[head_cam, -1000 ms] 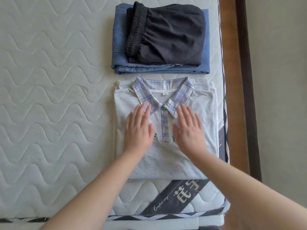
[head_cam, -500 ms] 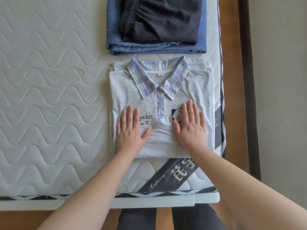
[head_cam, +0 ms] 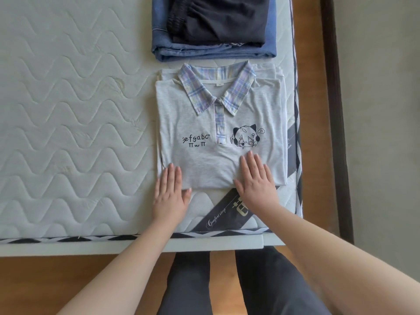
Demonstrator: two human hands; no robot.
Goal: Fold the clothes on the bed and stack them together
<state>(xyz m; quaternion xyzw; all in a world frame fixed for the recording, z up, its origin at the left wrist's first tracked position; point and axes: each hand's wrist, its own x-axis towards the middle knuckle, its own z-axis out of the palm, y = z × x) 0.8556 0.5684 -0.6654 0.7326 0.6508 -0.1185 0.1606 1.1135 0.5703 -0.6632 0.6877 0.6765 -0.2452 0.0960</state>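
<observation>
A folded light grey polo shirt [head_cam: 200, 133] with a plaid collar, black lettering and a cartoon print lies face up near the mattress's right front corner, on top of other folded pale clothes whose edges show around it. My left hand [head_cam: 169, 192] lies flat at the shirt's front left corner, fingers straight, partly on the mattress. My right hand [head_cam: 256, 180] rests flat on the shirt's front edge, just below the cartoon. Beyond the shirt sit folded blue jeans [head_cam: 163, 42] with a folded black garment [head_cam: 218, 21] on them.
The quilted white mattress [head_cam: 68, 110] stretches off to the left. Its front edge [head_cam: 91, 242] and right edge border a wooden bed frame [head_cam: 311, 110]. My legs in dark trousers [head_cam: 261, 280] stand against the front of the bed.
Both hands have slid toward me down the shirt, from beside the collar to its front edge, uncovering the lettering and cartoon. The view has tilted down, so the jeans stack sits higher.
</observation>
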